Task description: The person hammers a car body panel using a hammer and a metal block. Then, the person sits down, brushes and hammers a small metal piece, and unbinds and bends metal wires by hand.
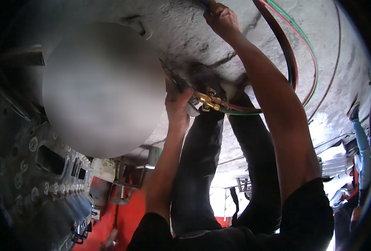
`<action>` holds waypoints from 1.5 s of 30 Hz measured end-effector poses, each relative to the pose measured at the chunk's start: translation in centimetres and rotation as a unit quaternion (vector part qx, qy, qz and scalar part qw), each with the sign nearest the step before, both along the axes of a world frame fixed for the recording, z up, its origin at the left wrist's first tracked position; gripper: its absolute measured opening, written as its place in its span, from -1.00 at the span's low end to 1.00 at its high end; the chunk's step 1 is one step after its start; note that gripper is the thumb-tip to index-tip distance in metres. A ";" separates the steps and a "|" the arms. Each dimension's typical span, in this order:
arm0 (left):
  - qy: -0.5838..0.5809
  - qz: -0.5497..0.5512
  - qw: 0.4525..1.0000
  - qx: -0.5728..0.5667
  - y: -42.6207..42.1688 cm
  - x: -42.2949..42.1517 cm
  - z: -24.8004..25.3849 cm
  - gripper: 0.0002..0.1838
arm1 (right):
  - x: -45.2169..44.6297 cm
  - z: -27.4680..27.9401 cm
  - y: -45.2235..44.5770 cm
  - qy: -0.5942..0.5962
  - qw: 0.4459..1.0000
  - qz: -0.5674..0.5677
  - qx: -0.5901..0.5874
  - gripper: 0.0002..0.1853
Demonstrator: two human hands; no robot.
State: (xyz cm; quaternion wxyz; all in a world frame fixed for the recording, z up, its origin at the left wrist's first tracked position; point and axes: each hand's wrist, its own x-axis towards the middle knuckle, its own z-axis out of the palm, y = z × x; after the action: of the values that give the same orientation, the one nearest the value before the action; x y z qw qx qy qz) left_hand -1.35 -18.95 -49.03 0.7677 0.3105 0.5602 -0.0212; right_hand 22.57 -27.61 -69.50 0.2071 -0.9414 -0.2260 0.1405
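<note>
My left hand is closed round the grey body of a torch-like tool with brass valves. A red hose and a green hose run from the valves to the right. Part of the tool is hidden behind a grey blurred disc. Higher up, my right hand is closed near the top edge, beyond my outstretched arm. It grips something dark and narrow that I cannot make out.
Rough concrete floor lies around my dark-trousered legs. Hoses curve across the right side. A perforated metal structure stands at the left, with a red surface beside it. A person's leg in blue shows at the far right.
</note>
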 end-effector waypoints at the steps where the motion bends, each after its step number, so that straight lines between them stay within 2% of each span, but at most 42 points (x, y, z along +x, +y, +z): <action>1: -0.002 -0.002 1.000 -0.004 0.0 -0.1 0.1 -0.48 | -0.5 -0.5 0.0 -0.058 0.996 0.033 -0.057 -0.85; 3: 0.000 0.004 1.000 -0.007 0.0 -0.3 0.1 -0.48 | -1.6 -0.8 -0.2 -0.174 0.965 0.100 -0.169 -0.88; 6: -0.004 0.014 1.000 -0.009 -0.2 -0.3 0.3 -0.48 | -0.4 -0.9 -0.4 -0.007 0.984 0.157 -0.088 -0.86; 8: -0.003 0.019 1.000 -0.010 -0.3 -0.4 0.5 -0.48 | -0.3 -0.7 -0.1 0.041 0.976 0.168 -0.133 -0.86; 9: 0.000 0.022 1.000 -0.009 -0.2 -0.6 0.5 -0.48 | -0.1 -1.0 0.1 0.063 0.971 0.173 -0.153 -0.86; 12: 0.011 0.020 1.000 0.003 0.0 -0.7 0.9 -0.50 | 0.3 -0.1 -0.2 0.005 0.995 0.087 -0.048 -0.84; 13: 0.018 0.019 1.000 0.006 -0.2 -0.9 1.4 -0.50 | 0.1 1.0 -0.2 0.055 0.993 0.084 -0.054 -0.82; 15: 0.027 0.024 0.999 0.013 -0.7 -1.4 3.0 -0.53 | -1.3 4.8 -1.2 0.158 0.982 0.077 -0.073 -0.78; 17: 0.038 0.028 0.999 0.022 -1.5 -1.7 5.0 -0.57 | -5.0 7.1 -2.8 0.165 0.978 0.118 -0.042 -0.81; 19: 0.067 0.034 0.996 0.043 -2.9 -3.4 8.0 -0.60 | -8.6 12.1 -3.4 0.235 0.958 0.149 -0.065 -0.80; 20: 0.084 0.078 0.992 0.047 -3.8 -4.0 9.8 -0.71 | -11.0 13.3 -3.6 0.255 0.942 0.199 -0.093 -0.79; 22: 0.093 0.123 0.987 0.042 -5.6 -5.9 14.1 -0.76 | -15.2 17.8 -2.5 0.261 0.932 0.236 -0.086 -0.78; 24: 0.129 0.160 0.977 0.049 -7.4 -8.6 18.2 -0.77 | -20.7 18.3 -1.4 0.285 0.932 0.223 0.001 -0.82; 26: 0.158 0.196 0.966 0.056 -8.8 -11.7 22.5 -0.75 | -24.8 22.5 1.6 0.325 0.912 0.251 0.022 -0.82; 27: 0.183 0.203 0.960 0.067 -9.3 -12.8 24.8 -0.77 | -24.1 27.6 3.7 0.431 0.845 0.315 -0.032 -0.69; 29: 0.141 0.211 0.960 0.118 -11.4 -18.9 26.3 -0.77 | -28.6 30.3 3.3 0.394 0.866 0.270 0.147 -0.48; 30: 0.217 0.210 0.945 0.127 -11.5 -18.7 29.5 -0.80 | -29.1 33.0 2.4 0.405 0.863 0.282 0.111 -0.42; 32: 0.200 0.238 0.943 0.120 -12.9 -22.0 32.7 -0.81 | -28.5 37.9 1.1 0.411 0.856 0.311 0.041 -0.30; 33: 0.186 0.254 0.942 0.121 -13.1 -23.1 33.7 -0.81 | -28.9 39.0 -0.5 0.428 0.838 0.337 0.020 -0.33; 34: 0.199 0.256 0.939 0.115 -12.8 -23.1 36.2 -0.82 | -29.4 40.4 -2.9 0.389 0.835 0.387 0.044 -0.32; 35: 0.194 0.264 0.938 0.115 -13.1 -24.3 37.5 -0.80 | -29.7 42.3 -5.1 0.400 0.817 0.410 0.063 -0.33; 37: 0.186 0.279 0.935 0.115 -13.9 -27.1 38.9 -0.76 | -29.4 48.8 -7.6 0.545 0.725 0.421 0.025 -0.31; 38: 0.185 0.287 0.935 0.095 -14.2 -28.4 39.5 -0.74 | -30.3 50.8 -9.1 0.592 0.679 0.430 0.055 -0.35; 39: 0.184 0.288 0.936 0.086 -14.3 -28.9 40.5 -0.72 | -31.5 52.6 -10.8 0.608 0.676 0.416 -0.005 -0.37; 40: 0.180 0.287 0.937 0.080 -13.9 -29.2 41.4 -0.71 | -33.0 53.1 -11.9 0.538 0.669 0.498 -0.123 -0.33; 41: 0.179 0.284 0.939 0.071 -14.0 -30.0 42.3 -0.69 | -33.3 57.9 -10.8 0.510 0.681 0.504 -0.151 -0.29; 42: 0.139 0.303 0.943 0.017 -14.3 -31.4 42.4 -0.70 | -34.0 59.9 -10.6 0.523 0.674 0.499 -0.154 -0.29; 43: 0.170 0.245 0.953 0.044 -14.4 -32.6 42.4 -0.76 | -35.0 61.2 -10.3 0.533 0.668 0.495 -0.156 -0.29; 44: 0.157 0.129 0.969 0.144 -15.8 -35.0 40.7 -0.77 | -36.3 62.4 -10.1 0.505 0.677 0.512 -0.158 -0.30; 45: 0.150 0.134 0.974 0.102 -14.8 -35.8 42.0 -0.76 | -37.7 63.2 -9.8 0.474 0.685 0.530 -0.158 -0.32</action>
State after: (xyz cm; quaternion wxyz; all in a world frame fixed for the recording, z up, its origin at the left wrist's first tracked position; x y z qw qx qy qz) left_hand -37.13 -33.71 -7.08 0.6355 0.3025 0.7043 0.0926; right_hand -15.10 -37.43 -6.33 0.0257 -0.4916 -0.5337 0.6876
